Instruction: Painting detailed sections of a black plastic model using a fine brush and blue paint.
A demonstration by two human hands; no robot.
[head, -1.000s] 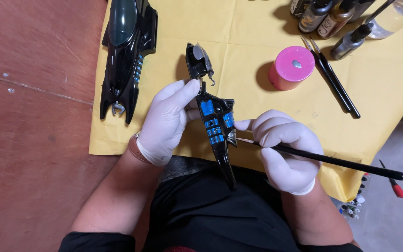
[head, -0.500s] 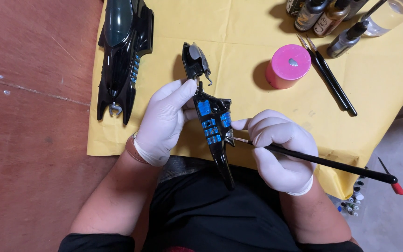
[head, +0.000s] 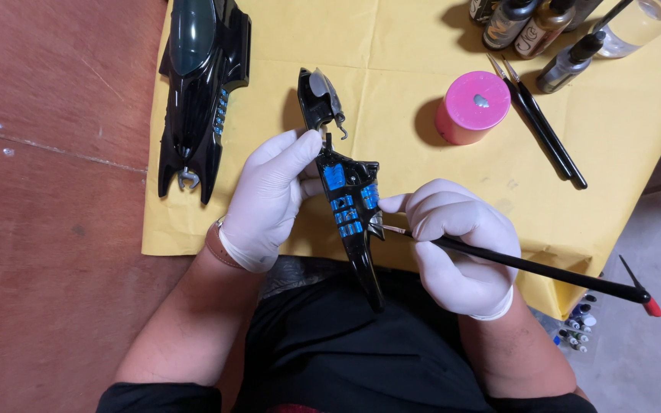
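Head view: left hand (head: 269,200), gloved, is closed around a narrow black model part (head: 350,210) at frame centre, held above the lap. Right hand (head: 457,241), gloved, pinches a long black paintbrush (head: 529,266), its tip touching the part's right edge. Several blue panels on the part look painted; lower tail is plain black. A larger black model body (head: 196,92) lies upper left on yellow paper (head: 392,53). Pink pot (head: 472,107) upper right.
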